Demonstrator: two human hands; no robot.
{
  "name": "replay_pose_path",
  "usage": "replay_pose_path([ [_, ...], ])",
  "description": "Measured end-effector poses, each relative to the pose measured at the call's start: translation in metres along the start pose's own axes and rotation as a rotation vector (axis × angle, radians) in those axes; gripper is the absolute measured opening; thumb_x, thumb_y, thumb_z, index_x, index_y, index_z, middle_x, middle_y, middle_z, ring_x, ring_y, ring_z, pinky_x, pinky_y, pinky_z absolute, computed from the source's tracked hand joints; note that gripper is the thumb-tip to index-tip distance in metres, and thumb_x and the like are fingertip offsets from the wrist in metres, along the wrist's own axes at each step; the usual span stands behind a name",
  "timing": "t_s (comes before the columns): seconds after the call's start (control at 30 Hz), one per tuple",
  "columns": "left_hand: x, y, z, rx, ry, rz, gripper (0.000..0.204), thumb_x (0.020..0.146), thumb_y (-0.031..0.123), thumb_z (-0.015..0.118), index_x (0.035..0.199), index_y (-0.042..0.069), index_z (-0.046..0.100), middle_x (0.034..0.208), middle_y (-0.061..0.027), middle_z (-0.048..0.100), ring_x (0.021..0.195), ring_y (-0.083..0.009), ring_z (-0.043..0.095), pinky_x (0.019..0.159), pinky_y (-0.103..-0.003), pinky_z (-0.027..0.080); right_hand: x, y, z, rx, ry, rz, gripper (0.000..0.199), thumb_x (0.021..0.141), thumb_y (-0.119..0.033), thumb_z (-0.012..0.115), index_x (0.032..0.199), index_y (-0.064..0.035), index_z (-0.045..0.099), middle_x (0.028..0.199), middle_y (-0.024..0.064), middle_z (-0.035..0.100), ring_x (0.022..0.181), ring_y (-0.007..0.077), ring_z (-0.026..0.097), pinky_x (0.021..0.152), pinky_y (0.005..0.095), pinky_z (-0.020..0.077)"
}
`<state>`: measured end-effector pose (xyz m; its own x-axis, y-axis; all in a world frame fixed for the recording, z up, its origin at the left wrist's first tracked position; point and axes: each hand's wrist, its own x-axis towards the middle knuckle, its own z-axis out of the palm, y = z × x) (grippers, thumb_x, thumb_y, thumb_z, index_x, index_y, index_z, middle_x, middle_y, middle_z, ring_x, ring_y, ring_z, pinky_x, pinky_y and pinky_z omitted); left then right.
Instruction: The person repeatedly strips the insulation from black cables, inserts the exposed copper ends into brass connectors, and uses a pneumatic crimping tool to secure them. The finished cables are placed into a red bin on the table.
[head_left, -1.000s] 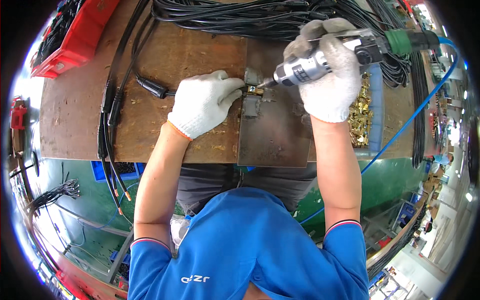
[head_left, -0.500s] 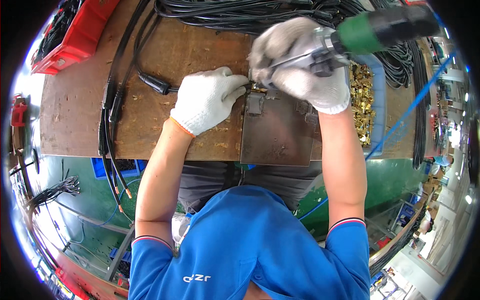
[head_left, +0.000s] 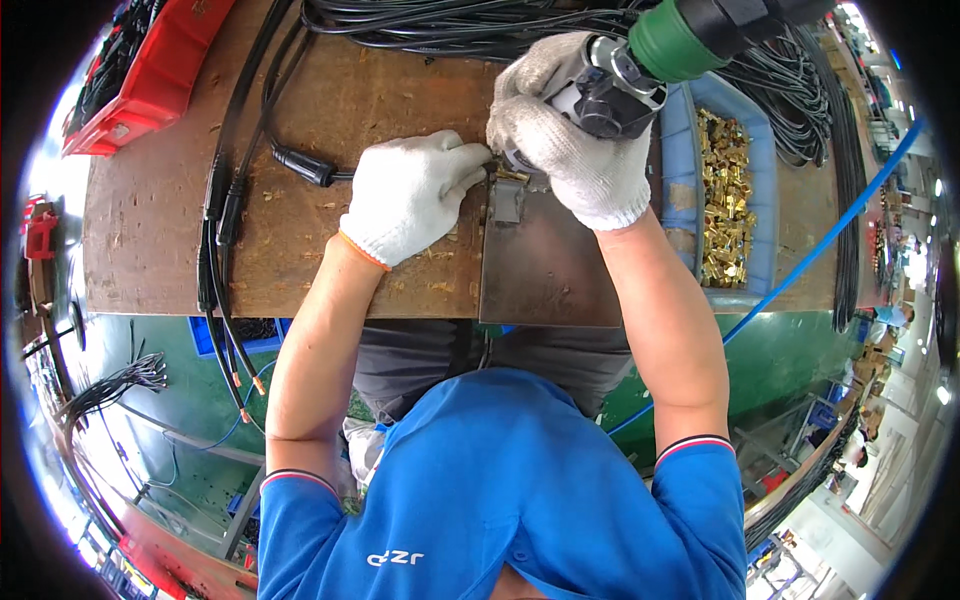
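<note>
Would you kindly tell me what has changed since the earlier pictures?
The right hand has moved left, toward the left hand, and swung the power tool from lying sideways to more upright, its green part now nearer the camera. Nothing was visibly let go. The left hand stayed about where it was, at the black cable; the blue box remains on the right.

blue short-sleeved shirt (head_left: 460, 460) with white chest lettering (head_left: 396, 558), sleeve edges (head_left: 697, 440) striped dark, white and red, white knitted gloves (head_left: 390, 225) on left hand (head_left: 415, 190) (orange hem (head_left: 363, 252) there) and right hand (head_left: 580, 160), dark trousers (head_left: 412, 355)
</note>
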<state>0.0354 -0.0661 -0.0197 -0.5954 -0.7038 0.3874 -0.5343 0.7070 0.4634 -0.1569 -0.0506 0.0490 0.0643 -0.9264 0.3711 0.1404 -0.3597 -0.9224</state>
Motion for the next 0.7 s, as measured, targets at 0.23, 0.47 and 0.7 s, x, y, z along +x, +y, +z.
replay_pose_path([
  [0.23, 0.0, 0.0, 0.001, -0.008, 0.018, 0.003, 0.013, 0.095, 0.023, 0.074, 0.106, 0.018, 0.08, 0.088, -0.0067, 0.073, 0.08, -0.0328, 0.074, 0.071, -0.044, 0.058, 0.002, -0.01, 0.005, -0.049, 0.045, -0.004, 0.013, 0.09, -0.008, 0.08, 0.101, -0.0044, 0.074, 0.095, 0.0041, 0.077, 0.08, 0.0091, 0.07, 0.072, 0.0261, 0.0584],
  [0.47, 0.001, 0.005, -0.007, -0.016, -0.085, -0.075, 0.02, 0.096, 0.022, 0.073, 0.114, 0.015, 0.08, 0.095, -0.013, 0.073, 0.089, -0.0364, 0.074, 0.078, -0.046, 0.059, 0.004, -0.068, -0.053, 0.323, 0.025, -0.007, 0.022, 0.096, -0.006, 0.075, 0.117, -0.0046, 0.07, 0.114, 0.0181, 0.073, 0.091, 0.0252, 0.071, 0.083, 0.0422, 0.0584],
  [0.7, 0.007, 0.027, -0.042, -0.113, -0.014, -0.106, 0.018, 0.096, 0.021, 0.073, 0.111, 0.013, 0.08, 0.09, -0.0132, 0.073, 0.087, -0.0352, 0.074, 0.076, -0.044, 0.058, -0.018, -0.111, -0.188, -0.05, 0.566, 0.201, 0.02, 0.097, -0.025, 0.078, 0.104, -0.0084, 0.07, 0.084, 0.0064, 0.07, 0.067, 0.0175, 0.066, 0.062, 0.0331, 0.0545],
])
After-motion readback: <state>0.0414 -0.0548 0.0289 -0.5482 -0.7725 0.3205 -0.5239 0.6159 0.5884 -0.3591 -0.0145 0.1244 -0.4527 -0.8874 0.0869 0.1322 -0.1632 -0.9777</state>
